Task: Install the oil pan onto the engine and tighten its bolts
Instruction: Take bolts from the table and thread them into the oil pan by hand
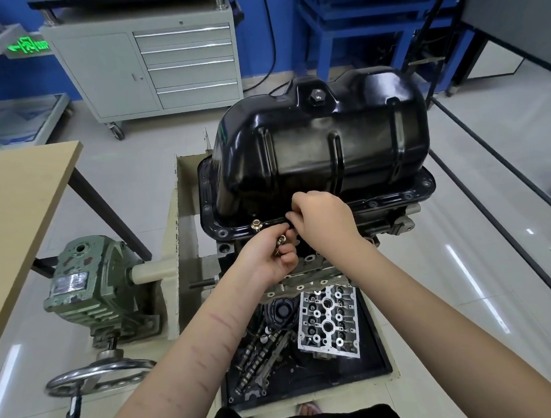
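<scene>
A glossy black oil pan (321,139) sits upside-up on the engine block (390,223), its flange (392,197) lying along the block's edge. One brass-coloured bolt (255,224) stands in the near flange. My left hand (268,262) is cupped just below the flange, closed around several loose bolts (280,241). My right hand (321,218) is at the flange right of the seated bolt, fingers pinched together at the rim; what they pinch is hidden.
A black tray (375,359) under the engine holds a cylinder head (327,323) and camshafts (256,358). A green gearbox (85,286) with a handwheel (99,376) stands left. A wooden table (13,209) is further left, a grey drawer cabinet (163,62) behind.
</scene>
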Tool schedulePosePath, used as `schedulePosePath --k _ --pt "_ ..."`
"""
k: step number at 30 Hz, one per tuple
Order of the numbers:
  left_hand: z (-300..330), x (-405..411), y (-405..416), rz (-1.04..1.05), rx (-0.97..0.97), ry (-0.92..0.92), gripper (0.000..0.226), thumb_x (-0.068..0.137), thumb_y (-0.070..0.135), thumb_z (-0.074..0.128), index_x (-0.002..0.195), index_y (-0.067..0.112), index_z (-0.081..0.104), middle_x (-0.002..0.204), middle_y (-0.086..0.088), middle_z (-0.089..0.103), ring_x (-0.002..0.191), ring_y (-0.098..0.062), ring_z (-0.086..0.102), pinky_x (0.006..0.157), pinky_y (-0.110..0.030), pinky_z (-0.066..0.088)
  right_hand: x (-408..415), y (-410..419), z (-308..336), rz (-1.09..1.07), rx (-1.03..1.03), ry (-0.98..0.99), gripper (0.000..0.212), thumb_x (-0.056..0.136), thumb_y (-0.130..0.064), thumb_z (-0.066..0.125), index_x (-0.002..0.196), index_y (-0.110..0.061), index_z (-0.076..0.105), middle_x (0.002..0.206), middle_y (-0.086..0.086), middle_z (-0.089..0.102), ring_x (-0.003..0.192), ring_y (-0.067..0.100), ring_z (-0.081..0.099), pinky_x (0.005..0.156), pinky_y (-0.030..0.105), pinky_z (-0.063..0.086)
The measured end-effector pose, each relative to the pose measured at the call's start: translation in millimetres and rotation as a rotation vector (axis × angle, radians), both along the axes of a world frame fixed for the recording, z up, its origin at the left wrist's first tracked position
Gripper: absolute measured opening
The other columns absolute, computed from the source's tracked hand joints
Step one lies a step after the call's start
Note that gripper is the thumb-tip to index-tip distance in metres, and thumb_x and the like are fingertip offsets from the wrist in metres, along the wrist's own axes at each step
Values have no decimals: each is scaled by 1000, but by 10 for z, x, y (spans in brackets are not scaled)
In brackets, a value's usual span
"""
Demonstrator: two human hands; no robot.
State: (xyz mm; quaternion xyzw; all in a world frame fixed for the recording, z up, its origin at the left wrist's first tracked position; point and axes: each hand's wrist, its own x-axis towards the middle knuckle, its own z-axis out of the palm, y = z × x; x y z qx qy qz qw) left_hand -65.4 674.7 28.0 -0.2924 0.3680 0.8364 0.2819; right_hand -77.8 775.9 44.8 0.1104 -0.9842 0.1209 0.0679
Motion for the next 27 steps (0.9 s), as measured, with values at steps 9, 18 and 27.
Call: schedulePosePath --k 9,18,27 --pt "3 18 3 -16 8 1 26 97 17 41 76 6 49 39 5 45 26 -2 28 27 -12 19 28 98 -63 90 25 -24 29 97 -27 40 110 -10 60 103 5 58 103 21 50 74 32 43" --pt "8 18 -1 -15 0 -1 26 97 17 41 73 9 47 40 5 45 26 -2 28 27 -12 19 2 55 3 81 61 -23 26 95 -26 43 104 -7 58 101 7 56 101 22 50 67 30 36" --pt "1 15 18 4 -19 7 23 97 17 43 76 9 48 40 5 47 26 -2 29 27 -13 21 0 28 -19 -31 37 25 28 94 -33 46 99 -7 57 100 8 58 99 24 52 64 29 33"
